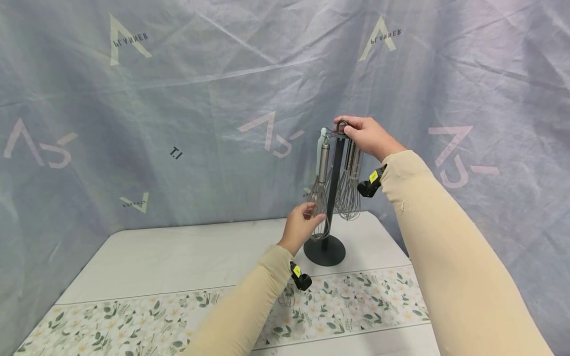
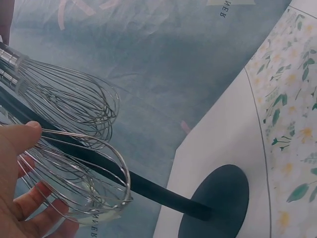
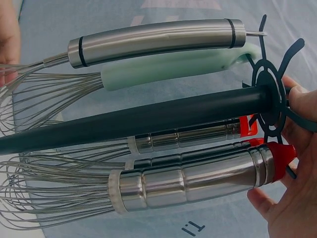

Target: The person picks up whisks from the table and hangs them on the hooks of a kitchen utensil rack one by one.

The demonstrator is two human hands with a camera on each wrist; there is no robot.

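Observation:
A black rack [image 1: 337, 193] stands on a round base, with several whisks hanging from its hooks. My right hand [image 1: 367, 134] grips the top of the rack at its ring, thumb in front. Lower down, my left hand [image 1: 303, 227] has its thumb and fingers round the wires of a steel-handled whisk [image 1: 324, 165]. In the left wrist view the thumb lies over that whisk's wires [image 2: 126, 173] and the fingers curl behind them. A pale green-handled whisk [image 3: 173, 68] hangs beside it. Steel whisks with red ends [image 3: 198, 181] hang on the rack's other side.
The round base [image 1: 325, 251] rests on a white table [image 1: 187, 257] crossed by a floral strip [image 1: 356, 301]. Wire loops [image 1: 287, 298] show on the strip, partly hidden by my left forearm. A grey printed curtain [image 1: 200, 123] hangs right behind the table.

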